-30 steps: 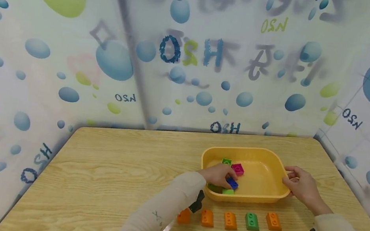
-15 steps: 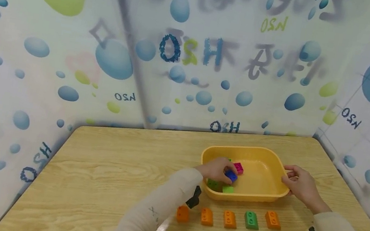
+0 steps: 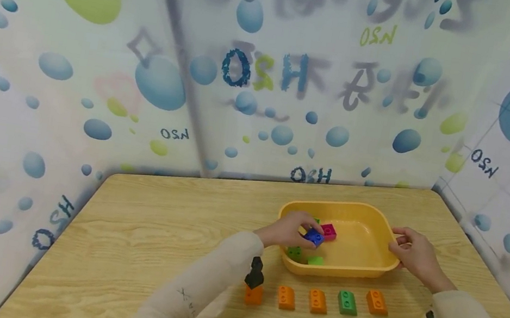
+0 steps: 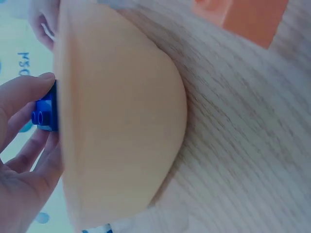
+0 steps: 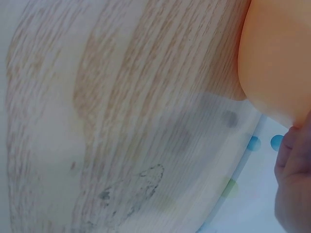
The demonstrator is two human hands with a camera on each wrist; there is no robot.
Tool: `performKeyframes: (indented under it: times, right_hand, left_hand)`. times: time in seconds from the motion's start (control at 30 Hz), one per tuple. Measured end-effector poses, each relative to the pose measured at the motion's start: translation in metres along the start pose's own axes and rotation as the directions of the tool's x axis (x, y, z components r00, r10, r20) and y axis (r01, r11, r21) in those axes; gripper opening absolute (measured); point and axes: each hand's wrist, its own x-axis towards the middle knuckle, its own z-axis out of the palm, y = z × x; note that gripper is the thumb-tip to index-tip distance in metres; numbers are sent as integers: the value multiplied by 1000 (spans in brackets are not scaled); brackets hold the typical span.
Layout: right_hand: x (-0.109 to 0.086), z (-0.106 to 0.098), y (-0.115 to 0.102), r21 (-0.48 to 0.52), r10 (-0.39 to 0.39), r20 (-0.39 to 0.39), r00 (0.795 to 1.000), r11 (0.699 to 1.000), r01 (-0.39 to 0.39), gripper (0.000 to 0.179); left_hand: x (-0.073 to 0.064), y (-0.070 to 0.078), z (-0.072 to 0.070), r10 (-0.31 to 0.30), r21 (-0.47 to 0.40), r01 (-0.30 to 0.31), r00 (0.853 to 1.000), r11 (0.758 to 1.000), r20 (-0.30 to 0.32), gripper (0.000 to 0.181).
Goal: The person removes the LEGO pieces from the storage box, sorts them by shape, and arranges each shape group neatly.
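Note:
Over the left end of the yellow basin (image 3: 366, 211), my left hand (image 3: 288, 229) pinches a blue building block (image 3: 314, 238) between thumb and fingers. In the left wrist view this blue block (image 4: 46, 110) shows its studs beside the basin's rim. My right hand (image 3: 416, 255) grips the basin's right rim, thumb toward the inside. Inside the basin lie a magenta block (image 3: 328, 232), a green block (image 3: 294, 252) and a light green block (image 3: 316, 260). Another green block is mostly hidden behind my left hand.
In front of the basin stands a row of blocks on the wooden table (image 3: 164, 233): several orange ones, such as the orange block (image 3: 377, 302), and a green block (image 3: 347, 302). My left wrist's black camera overlaps the leftmost orange block (image 3: 253, 295). A patterned wall backs the table.
My left hand has lifted the blue block from low in the basin and drawn it up and left toward the rim. The right hand keeps its hold on the basin.

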Motion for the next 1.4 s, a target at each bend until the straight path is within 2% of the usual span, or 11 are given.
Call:
performKeyframes:
  times: [0.23,0.37,0.47,0.67,0.77,0.83,1.07,1.17,1.33,1.4]
  right_hand:
    - [1,0,1,1,7,4,1000,1000,-7,42]
    - [0,1,1,-3,6,4,1000,1000,-6,41]
    - [-1,1,1,1,2,5,1000,1000,-2,41]
    - [-4,0,1,11,-7,26,1000,1000,7,42]
    - [-5,0,1,18,-12,33,999,1000,11,43]
    - [-4,0,0,22,-16,33,999,1000,15,43]
    - [-3,0,-1,15,-18,23,1000,1000,18,42]
    - [-3,1,-2,4,-12,19,1000,1000,11,42]
    - [-3,1,-2,1,-24,7,1000,1000,24,41]
    - [-3,1,-2,-2,-28,2,1000,1000,28,41]
  left_hand:
    - [-19,12,-3,79,-124,-82,996,989,-30,31]
    - [-30,23,3,139,-177,-144,989,974,-41,32]
    - [-37,33,10,157,-211,-161,987,964,-37,32]
    - [-50,50,27,145,-256,-142,989,956,-7,32]
    - [-56,57,35,133,-307,-127,991,943,-1,31]
    - [-59,61,41,128,-343,-119,992,932,2,30]
    - [-63,74,65,109,-487,-88,994,869,16,30]
    - [-62,80,79,91,-506,-63,995,861,32,30]
    - [-56,88,105,74,-502,-28,995,865,71,30]
    - [-52,90,114,78,-469,-31,994,883,81,30]
